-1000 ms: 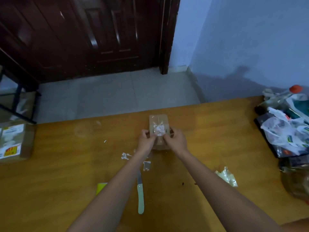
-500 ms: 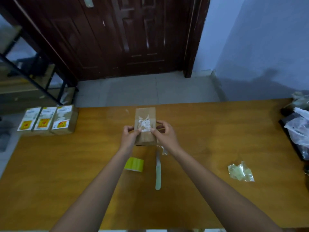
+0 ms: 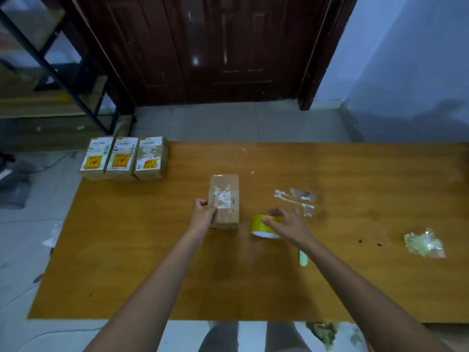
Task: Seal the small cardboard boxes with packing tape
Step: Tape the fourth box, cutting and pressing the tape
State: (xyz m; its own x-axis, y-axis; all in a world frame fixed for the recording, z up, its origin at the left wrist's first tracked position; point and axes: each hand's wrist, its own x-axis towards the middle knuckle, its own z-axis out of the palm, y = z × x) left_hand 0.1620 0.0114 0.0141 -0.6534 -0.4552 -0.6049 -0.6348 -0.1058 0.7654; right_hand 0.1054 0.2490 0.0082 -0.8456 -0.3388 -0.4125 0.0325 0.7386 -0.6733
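Beyond the far edge of our orange-brown wooden table point(image 3: 152, 250) we see pale floor tiles and a dark, glossy panelled door point(image 3: 203, 47). We take the small cardboard box point(image 3: 224, 199) as our landmark: it stands near the middle of the tabletop, a plain brown block with torn white label remains on its upper face. Our left hand point(image 3: 203, 214) grips its left side, thumb on top and fingers curled round the edge. Just right of the box lies the roll of yellow packing tape point(image 3: 264, 227), smooth and round, its white core showing; our right hand point(image 3: 286, 224) hovers over it with fingers spread wide, and we cannot tell whether they touch the roll. Nearer us than the tape, a pale green handle point(image 3: 303, 257) pokes out from under our right forearm. Right of the box, beyond the tape, lie shiny, crinkled scraps of clear tape point(image 3: 297, 199), and far right a crumpled clear wrapper point(image 3: 423, 243). Far left of the box, at the table's back corner, three labelled boxes point(image 3: 124, 158) sit side by side, touching, the leftmost overhanging the edge. Between them and our box the wood is open, as is the broad near strip down to the table's front edge.
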